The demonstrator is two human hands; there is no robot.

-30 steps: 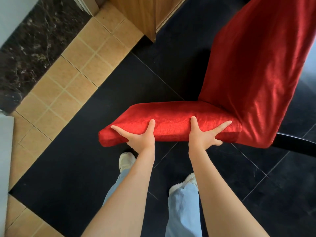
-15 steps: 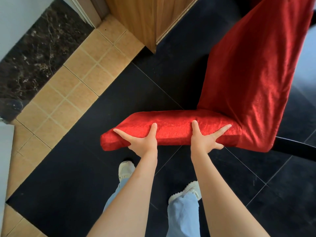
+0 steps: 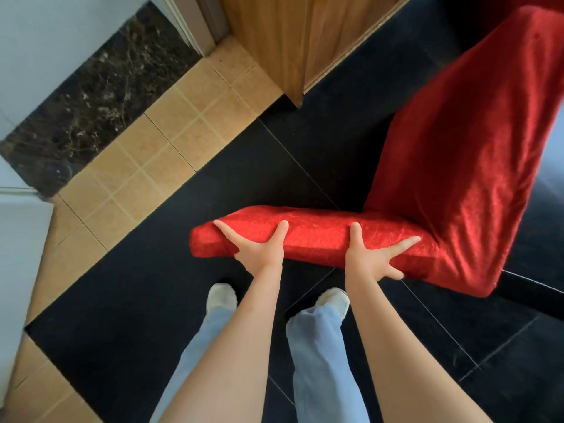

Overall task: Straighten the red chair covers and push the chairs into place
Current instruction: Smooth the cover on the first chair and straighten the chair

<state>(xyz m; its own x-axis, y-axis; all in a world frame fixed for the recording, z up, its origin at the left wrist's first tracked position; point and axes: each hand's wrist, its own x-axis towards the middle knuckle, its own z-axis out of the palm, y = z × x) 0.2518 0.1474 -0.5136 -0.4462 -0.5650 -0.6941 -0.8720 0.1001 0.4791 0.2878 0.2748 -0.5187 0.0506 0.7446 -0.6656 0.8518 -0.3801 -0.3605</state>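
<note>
A chair in a red cover [image 3: 464, 166] stands on the black floor, its backrest rising to the right. The padded seat [image 3: 317, 236] faces me side-on. My left hand [image 3: 259, 251] presses on the seat's near side towards its front end, thumb and forefinger spread wide. My right hand [image 3: 369, 257] presses on the same side closer to the backrest, thumb up on the seat edge and forefinger stretched along the cover. The lower fingers of both hands are partly hidden under the seat edge. The chair legs are out of sight.
A wooden cabinet [image 3: 305, 41] stands just beyond the chair. Beige tiles [image 3: 171, 141] and a dark marble strip [image 3: 91, 96] run along the left by white walls. My feet [image 3: 221, 297] stand close beneath the seat. A dark bar [image 3: 531, 285] runs behind the backrest's foot.
Both hands stay in the same places on the seat side. My right foot has come forward, and the seat sits lower in view with more of the wooden cabinet showing.
</note>
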